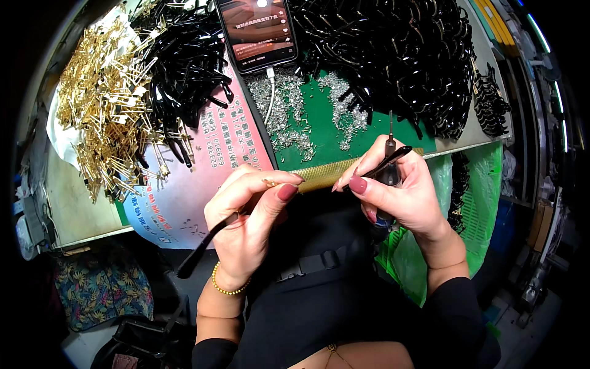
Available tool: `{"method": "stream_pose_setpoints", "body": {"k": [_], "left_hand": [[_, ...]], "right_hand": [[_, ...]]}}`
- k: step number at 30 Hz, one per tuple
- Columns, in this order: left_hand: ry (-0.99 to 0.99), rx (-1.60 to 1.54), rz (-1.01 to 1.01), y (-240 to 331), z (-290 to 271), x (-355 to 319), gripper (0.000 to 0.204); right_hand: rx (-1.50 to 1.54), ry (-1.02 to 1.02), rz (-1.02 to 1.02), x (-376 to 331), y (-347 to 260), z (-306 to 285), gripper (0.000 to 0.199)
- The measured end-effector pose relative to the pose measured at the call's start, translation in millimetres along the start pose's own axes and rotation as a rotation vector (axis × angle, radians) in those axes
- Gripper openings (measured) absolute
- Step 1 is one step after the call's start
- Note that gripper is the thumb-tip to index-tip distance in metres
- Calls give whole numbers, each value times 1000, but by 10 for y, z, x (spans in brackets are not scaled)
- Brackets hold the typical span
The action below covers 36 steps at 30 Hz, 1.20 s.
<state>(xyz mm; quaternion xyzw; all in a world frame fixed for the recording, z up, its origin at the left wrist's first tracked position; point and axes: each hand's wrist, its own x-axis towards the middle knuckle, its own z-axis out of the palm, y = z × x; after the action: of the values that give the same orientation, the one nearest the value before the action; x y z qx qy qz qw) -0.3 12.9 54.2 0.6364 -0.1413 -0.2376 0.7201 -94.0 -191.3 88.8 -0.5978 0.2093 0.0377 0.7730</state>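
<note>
- The left hand [246,215] pinches a small gold hinge [269,182] at its fingertips and holds a black temple arm [206,246] that slants down past the wrist.
- The right hand [399,190] grips a screwdriver [389,154] upright and a second black arm [393,158].
- Both hands hover just off the bench [80,209] front edge, above the lap, near each other but apart.
- Behind them the bench is crowded: gold parts [104,104] left, black arms [393,55] right, screws [289,111] and a phone [258,31] between.

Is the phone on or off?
On. The phone has a lit screen with a picture showing, and a white cable is plugged in.
</note>
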Motion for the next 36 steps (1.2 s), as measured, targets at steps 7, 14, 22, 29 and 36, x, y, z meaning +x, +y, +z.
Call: {"method": "stream_pose_setpoints", "body": {"k": [7, 14, 22, 29, 36], "left_hand": [[-66, -330, -155, -25, -74, -37, 30], [-285, -221, -52, -89, -140, -78, 31], [-263, 347, 132, -155, 176, -179, 11], [-221, 547, 403, -250, 243, -132, 13], [-263, 669, 284, -231, 222, -149, 11]], "right_hand": [[-22, -26, 4, 47, -21, 80, 19], [66, -8, -122, -57, -58, 97, 14], [4, 60, 0, 34, -71, 24, 12], [-20, 29, 2, -3, 49, 25, 16], [-878, -84, -133, -14, -41, -299, 24]]}}
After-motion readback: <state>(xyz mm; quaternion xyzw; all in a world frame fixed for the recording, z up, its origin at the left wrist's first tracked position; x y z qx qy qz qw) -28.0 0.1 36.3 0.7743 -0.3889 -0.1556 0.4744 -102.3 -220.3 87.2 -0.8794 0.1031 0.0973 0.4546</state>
